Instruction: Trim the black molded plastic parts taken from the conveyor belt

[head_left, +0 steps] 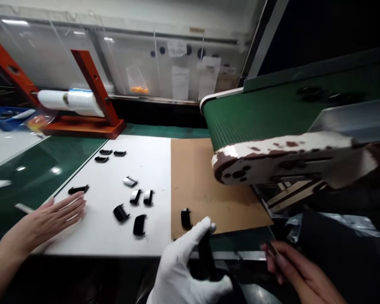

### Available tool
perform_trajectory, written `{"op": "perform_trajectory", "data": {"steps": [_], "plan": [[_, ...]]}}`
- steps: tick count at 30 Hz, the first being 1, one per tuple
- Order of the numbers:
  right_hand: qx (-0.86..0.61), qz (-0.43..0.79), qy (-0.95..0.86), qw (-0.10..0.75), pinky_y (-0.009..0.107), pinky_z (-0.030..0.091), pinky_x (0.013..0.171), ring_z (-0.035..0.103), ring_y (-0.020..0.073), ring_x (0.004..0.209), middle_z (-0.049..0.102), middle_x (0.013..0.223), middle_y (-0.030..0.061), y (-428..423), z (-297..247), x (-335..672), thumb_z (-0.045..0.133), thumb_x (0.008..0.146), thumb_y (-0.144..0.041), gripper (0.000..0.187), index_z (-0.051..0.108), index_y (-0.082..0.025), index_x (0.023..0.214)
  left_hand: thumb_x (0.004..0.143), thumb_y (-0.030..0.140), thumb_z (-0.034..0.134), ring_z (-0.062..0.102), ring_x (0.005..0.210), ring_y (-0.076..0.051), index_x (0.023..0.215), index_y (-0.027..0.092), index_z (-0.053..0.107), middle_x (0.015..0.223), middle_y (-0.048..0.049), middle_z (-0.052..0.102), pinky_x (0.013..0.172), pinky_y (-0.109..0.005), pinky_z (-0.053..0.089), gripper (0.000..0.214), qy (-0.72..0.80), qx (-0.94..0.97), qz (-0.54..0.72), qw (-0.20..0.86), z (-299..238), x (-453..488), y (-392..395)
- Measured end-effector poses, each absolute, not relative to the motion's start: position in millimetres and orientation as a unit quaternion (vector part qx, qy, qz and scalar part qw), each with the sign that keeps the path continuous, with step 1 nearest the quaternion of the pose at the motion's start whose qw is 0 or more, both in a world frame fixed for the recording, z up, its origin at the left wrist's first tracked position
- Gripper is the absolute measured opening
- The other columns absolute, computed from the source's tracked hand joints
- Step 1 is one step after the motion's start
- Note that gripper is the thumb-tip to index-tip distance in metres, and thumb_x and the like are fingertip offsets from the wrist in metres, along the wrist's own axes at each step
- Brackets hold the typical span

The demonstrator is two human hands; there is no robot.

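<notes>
Curled partway round, the white-gloved left hand [180, 266] is closed on a black part [205, 255], gripped between finger and thumb just off the near edge of a cardboard sheet [199, 181]. By the bare right hand [291, 264], fingers bent, a small thin tool [271, 249] is pinched; its exact kind cannot be told.

At far left, dark items are held in a blue tray [11, 123], too blurred to be named. Orange bits are gathered at the bottom of a clear bag [136, 78] on the back panel.

The black part is held nearly upright in the view, its long axis running from the palm towards the cardboard, upper end tipped slightly left.

Nine glossy, curved pieces [139, 225] are spread on a smooth white sheet [158, 160], and one similar piece [186, 218] is set on the matt brown cardboard. The conveyor belt [234, 118] is green and finely textured.
</notes>
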State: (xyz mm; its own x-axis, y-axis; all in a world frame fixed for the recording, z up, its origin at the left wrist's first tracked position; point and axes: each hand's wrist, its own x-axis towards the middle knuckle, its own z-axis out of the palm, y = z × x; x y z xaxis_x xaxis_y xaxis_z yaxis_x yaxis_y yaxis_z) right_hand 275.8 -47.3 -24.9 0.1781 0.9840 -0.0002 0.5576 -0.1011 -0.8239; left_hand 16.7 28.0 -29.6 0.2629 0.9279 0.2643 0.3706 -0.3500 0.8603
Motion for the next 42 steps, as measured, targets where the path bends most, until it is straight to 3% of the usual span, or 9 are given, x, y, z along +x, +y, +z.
{"op": "perform_trajectory", "data": {"steps": [2, 9, 11, 13, 17, 23, 28, 35, 42], "plan": [[-0.656, 0.299, -0.603, 0.341, 0.017, 0.053, 0.051, 0.064, 0.0134, 0.054, 0.065, 0.062, -0.0031, -33, -10, 261, 0.046, 0.094, -0.044, 0.031, 0.067, -0.032, 0.115, 0.064, 0.035, 0.079, 0.070, 0.099, -0.029, 0.128, 0.035, 0.058, 0.101, 0.0026, 0.073, 0.080, -0.033, 0.063, 0.068, 0.442, 0.691, 0.429, 0.377, -22, 17, 23], [-0.548, 0.290, -0.730, 0.288, 0.017, 0.055, 0.057, 0.069, 0.0139, 0.066, 0.070, 0.077, -0.0028, -22, 21, 232, 0.038, 0.099, -0.031, 0.025, 0.063, -0.032, 0.105, 0.060, 0.034, 0.084, 0.067, 0.105, -0.031, 0.136, 0.034, 0.049, 0.113, -0.0002, 0.069, 0.091, -0.036, 0.059, 0.084, 0.402, 0.639, 0.447, 0.480, -13, 20, 3], [-0.546, 0.241, -0.754, 0.273, 0.020, 0.056, 0.058, 0.071, 0.0165, 0.072, 0.072, 0.084, -0.0020, -25, 25, 226, 0.039, 0.098, -0.042, 0.025, 0.061, -0.032, 0.105, 0.058, 0.035, 0.087, 0.067, 0.105, -0.031, 0.139, 0.030, 0.047, 0.117, -0.0040, 0.068, 0.092, -0.036, 0.058, 0.090, 0.378, 0.637, 0.450, 0.500, -16, 21, 1], [-0.534, 0.194, -0.776, 0.274, 0.023, 0.056, 0.053, 0.072, 0.0203, 0.071, 0.074, 0.087, -0.0001, -26, 29, 217, 0.038, 0.091, -0.063, 0.040, 0.060, -0.031, 0.101, 0.057, 0.036, 0.088, 0.067, 0.106, -0.031, 0.140, 0.026, 0.046, 0.118, -0.0068, 0.067, 0.095, -0.036, 0.056, 0.093, 0.366, 0.638, 0.445, 0.511, -18, 21, 1], [-0.515, 0.207, -0.794, 0.249, 0.026, 0.046, 0.037, 0.064, 0.0179, 0.048, 0.068, 0.065, 0.0005, -23, 35, 202, 0.034, 0.078, -0.081, 0.062, 0.057, -0.024, 0.080, 0.057, 0.030, 0.090, 0.066, 0.106, -0.025, 0.140, 0.026, 0.044, 0.119, -0.0043, 0.066, 0.098, -0.032, 0.053, 0.094, 0.346, 0.647, 0.441, 0.517, -15, 22, 2], [-0.525, 0.302, -0.780, 0.155, 0.029, 0.050, 0.049, 0.066, 0.0219, 0.062, 0.068, 0.074, 0.0050, -19, 37, 199, 0.064, 0.070, -0.071, 0.054, 0.057, -0.020, 0.084, 0.055, 0.024, 0.092, 0.067, 0.104, -0.019, 0.137, 0.026, 0.046, 0.119, -0.0012, 0.067, 0.098, -0.022, 0.051, 0.095, 0.316, 0.679, 0.459, 0.478, -6, 22, 2], [-0.524, 0.321, -0.772, 0.162, 0.027, 0.051, 0.051, 0.067, 0.0218, 0.066, 0.069, 0.081, 0.0040, -17, 32, 200, 0.079, 0.060, -0.055, 0.053, 0.056, -0.020, 0.092, 0.048, 0.021, 0.093, 0.068, 0.103, -0.022, 0.132, 0.016, 0.053, 0.117, -0.0062, 0.069, 0.098, -0.023, 0.052, 0.093, 0.351, 0.708, 0.400, 0.464, 0, 21, 2], [-0.514, 0.281, -0.779, 0.224, 0.031, 0.053, 0.053, 0.068, 0.0221, 0.061, 0.070, 0.075, 0.0050, -13, 27, 194, 0.046, 0.072, -0.082, 0.070, 0.057, -0.018, 0.096, 0.049, 0.021, 0.092, 0.067, 0.104, -0.021, 0.134, 0.019, 0.050, 0.119, -0.0035, 0.068, 0.097, -0.022, 0.052, 0.094, 0.354, 0.706, 0.393, 0.471, 0, 18, 4], [-0.514, 0.278, -0.779, 0.226, 0.029, 0.047, 0.045, 0.063, 0.0198, 0.052, 0.066, 0.068, 0.0052, -17, 20, 191, 0.035, 0.075, -0.085, 0.074, 0.058, -0.016, 0.088, 0.046, 0.017, 0.092, 0.068, 0.102, -0.020, 0.131, 0.014, 0.053, 0.115, -0.0042, 0.069, 0.097, -0.018, 0.051, 0.093, 0.373, 0.690, 0.380, 0.491, 2, 20, 3]]}}
